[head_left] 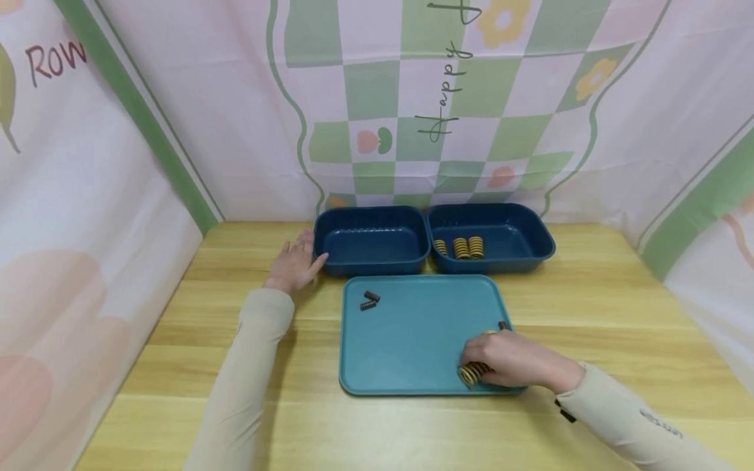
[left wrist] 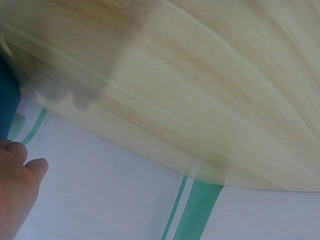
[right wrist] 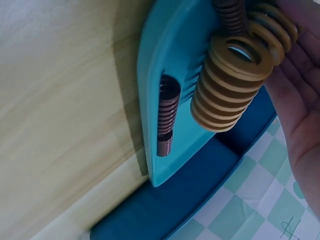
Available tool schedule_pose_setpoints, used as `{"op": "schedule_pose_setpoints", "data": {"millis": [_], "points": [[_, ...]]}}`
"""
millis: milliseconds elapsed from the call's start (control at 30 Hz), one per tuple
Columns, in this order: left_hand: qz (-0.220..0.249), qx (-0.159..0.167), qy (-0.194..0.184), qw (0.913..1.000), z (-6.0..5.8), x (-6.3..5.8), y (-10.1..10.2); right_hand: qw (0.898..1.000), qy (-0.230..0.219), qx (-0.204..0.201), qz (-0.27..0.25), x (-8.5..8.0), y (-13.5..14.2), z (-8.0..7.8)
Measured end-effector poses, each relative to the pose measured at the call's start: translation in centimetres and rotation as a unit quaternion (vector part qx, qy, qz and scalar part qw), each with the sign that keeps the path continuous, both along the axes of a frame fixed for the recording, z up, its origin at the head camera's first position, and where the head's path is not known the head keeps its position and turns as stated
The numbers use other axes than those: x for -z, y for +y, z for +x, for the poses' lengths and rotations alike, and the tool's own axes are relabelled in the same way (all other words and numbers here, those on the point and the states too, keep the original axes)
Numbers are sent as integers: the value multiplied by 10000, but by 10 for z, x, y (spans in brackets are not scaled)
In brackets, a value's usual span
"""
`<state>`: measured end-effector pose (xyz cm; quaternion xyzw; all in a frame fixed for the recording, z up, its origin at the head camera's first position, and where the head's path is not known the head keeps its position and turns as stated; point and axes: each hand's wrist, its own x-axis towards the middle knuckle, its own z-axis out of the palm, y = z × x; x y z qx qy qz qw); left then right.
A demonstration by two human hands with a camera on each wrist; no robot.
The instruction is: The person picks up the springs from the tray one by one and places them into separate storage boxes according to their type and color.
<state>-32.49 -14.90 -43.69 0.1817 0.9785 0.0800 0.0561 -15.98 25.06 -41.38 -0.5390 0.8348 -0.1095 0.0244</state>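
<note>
My left hand [head_left: 294,261] rests with spread fingers against the left end of the left blue bin [head_left: 371,268]. At the right side of the teal tray [head_left: 406,347], my right hand [head_left: 512,358] grips a yellow coil spring [head_left: 470,375] near the tray's front edge. In the right wrist view a yellow spring [right wrist: 272,32] lies at the fingers, and another yellow spring [right wrist: 227,90] sits beside it. Brown springs [right wrist: 168,107] lie along the tray's edge there. Two small dark brown springs [head_left: 368,301] lie at the tray's back left. The palm hides part of the right side.
The right blue bin [head_left: 524,261] stands against the left one, behind the tray, with several yellow springs [head_left: 461,248] at its left end. A wooden table [head_left: 306,418] carries everything. Printed cloth [head_left: 247,131] hangs at the back and sides.
</note>
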Motion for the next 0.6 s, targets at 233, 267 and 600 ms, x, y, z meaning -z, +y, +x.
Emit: {"op": "schedule_pose_setpoints", "data": {"millis": [233,267,600], "points": [[2,-23,-23,10000,2,-3,2,9997,-134,227,-2,-1,-6,-1],[-4,-28,-27,10000,2,-3,2,9995,-190,253,-14,-1,-7,-2],[-31,-37,-28,10000,2,-4,1,9961,-654,551,-228,-13,-26,-8]]}}
